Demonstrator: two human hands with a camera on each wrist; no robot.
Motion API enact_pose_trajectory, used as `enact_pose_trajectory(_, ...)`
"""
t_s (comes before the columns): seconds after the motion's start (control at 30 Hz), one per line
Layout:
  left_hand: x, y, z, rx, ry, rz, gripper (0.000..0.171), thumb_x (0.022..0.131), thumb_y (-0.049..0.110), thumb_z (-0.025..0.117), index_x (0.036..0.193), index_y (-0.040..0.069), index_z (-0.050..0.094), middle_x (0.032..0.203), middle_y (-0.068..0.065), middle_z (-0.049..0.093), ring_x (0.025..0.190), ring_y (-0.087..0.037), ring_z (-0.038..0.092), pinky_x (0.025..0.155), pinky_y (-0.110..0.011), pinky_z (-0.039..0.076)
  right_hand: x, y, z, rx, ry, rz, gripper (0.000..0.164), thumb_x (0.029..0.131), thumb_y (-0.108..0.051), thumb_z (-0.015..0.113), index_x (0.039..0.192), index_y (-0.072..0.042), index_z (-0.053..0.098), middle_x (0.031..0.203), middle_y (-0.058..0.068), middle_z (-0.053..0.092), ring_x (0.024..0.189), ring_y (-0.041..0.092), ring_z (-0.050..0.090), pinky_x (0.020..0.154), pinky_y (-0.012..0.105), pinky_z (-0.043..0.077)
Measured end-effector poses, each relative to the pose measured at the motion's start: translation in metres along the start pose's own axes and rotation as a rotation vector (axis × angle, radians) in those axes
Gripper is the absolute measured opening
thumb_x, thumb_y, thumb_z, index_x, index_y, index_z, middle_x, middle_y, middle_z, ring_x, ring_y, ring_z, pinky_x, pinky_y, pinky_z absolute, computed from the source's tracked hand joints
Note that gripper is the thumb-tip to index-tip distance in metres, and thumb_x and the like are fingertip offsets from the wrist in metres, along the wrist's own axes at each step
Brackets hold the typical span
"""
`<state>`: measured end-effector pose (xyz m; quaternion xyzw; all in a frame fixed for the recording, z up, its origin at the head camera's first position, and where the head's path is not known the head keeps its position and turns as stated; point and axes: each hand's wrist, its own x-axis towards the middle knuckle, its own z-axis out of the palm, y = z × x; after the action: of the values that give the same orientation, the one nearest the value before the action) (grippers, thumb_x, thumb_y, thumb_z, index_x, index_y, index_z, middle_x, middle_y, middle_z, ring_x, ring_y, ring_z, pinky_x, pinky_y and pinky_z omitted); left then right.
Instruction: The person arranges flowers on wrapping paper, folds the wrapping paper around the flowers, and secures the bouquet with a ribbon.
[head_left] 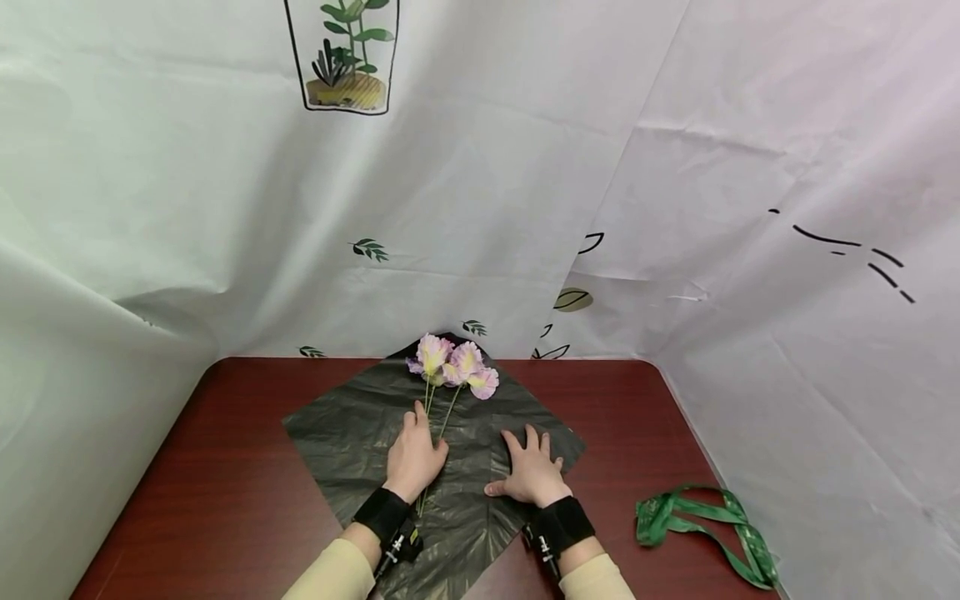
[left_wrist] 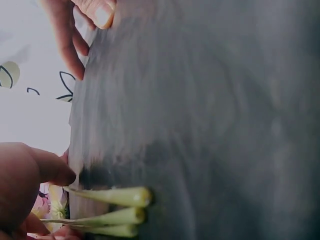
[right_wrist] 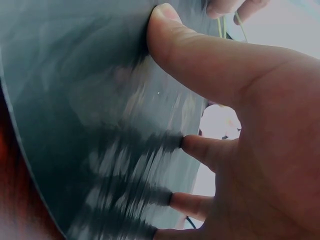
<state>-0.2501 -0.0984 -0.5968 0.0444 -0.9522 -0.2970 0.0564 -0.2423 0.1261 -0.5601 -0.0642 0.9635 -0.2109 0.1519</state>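
Head — above, forward-down | wrist views — close, low across shared black sheet point(head_left: 476, 454)

Pale yellow sleeves point(head_left: 597, 579) end short of broad black wrist bands point(head_left: 382, 512), each band bearing a small dark device point(head_left: 407, 542) with a silvery fitting, the left device also marked yellow.

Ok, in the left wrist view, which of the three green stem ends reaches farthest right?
The uppermost stem end: its tip extends beyond those of the middle stem end and lowest stem end.
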Motion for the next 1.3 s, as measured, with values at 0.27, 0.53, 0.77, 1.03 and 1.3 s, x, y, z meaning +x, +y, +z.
enact_pose_trajectory(0.27,-0.004,0.000,-0.001,-0.001,0.005,0.008,0.092,0.098,0.022,0.084,0.167,-0.014,0.035,0.137,-0.033,0.056,0.078,-0.031,0.067,0.054,-0.040,0.051,0.005,0.007,0.009,0.004,0.030,-0.022,0.103,0.083,-0.048,0.100,0.166,-0.011,0.051,0.171,0.035,0.030,0.157,0.070,0.021,0.109,0.095,0.027)
enact_pose_trajectory(0.53,-0.025,-0.026,-0.021,-0.077,-0.010,0.148,0.098,0.098,0.023,0.085,0.174,-0.004,0.029,0.150,-0.031,0.047,0.118,-0.043,0.063,0.085,-0.056,0.056,0.003,0.003,0.009,0.012,0.004,-0.020,0.103,0.082,-0.045,0.101,0.165,-0.009,0.052,0.172,0.036,0.029,0.158,0.069,0.021,0.110,0.094,0.027)
enact_pose_trajectory(0.77,-0.066,-0.076,-0.073,-0.175,-0.421,0.508,0.107,0.096,0.032,0.092,0.178,0.011,0.027,0.184,-0.022,0.015,0.167,-0.053,0.017,0.121,-0.083,0.025,-0.001,0.000,0.001,-0.010,-0.003,-0.004,0.102,0.083,-0.044,0.100,0.167,-0.012,0.051,0.173,0.035,0.028,0.159,0.068,0.021,0.112,0.092,0.029)
enact_pose_trajectory(1.03,-0.085,-0.095,-0.097,-0.145,-0.654,0.712,0.107,0.081,0.060,0.088,0.170,0.016,0.049,0.181,-0.019,0.031,0.165,-0.050,0.023,0.124,-0.076,0.024,-0.002,0.002,-0.006,-0.025,0.000,0.001,0.102,0.084,-0.044,0.100,0.167,-0.012,0.050,0.173,0.035,0.028,0.159,0.068,0.021,0.112,0.091,0.029)
enact_pose_trajectory(1.3,-0.091,-0.111,-0.095,-0.097,-0.590,0.727,0.064,0.095,0.060,0.077,0.150,0.029,0.072,0.172,-0.009,0.050,0.160,-0.037,0.043,0.124,-0.070,0.030,-0.004,0.012,0.005,0.038,0.039,-0.071,0.102,0.084,-0.050,0.099,0.166,-0.010,0.052,0.171,0.036,0.031,0.157,0.069,0.023,0.111,0.093,0.028)
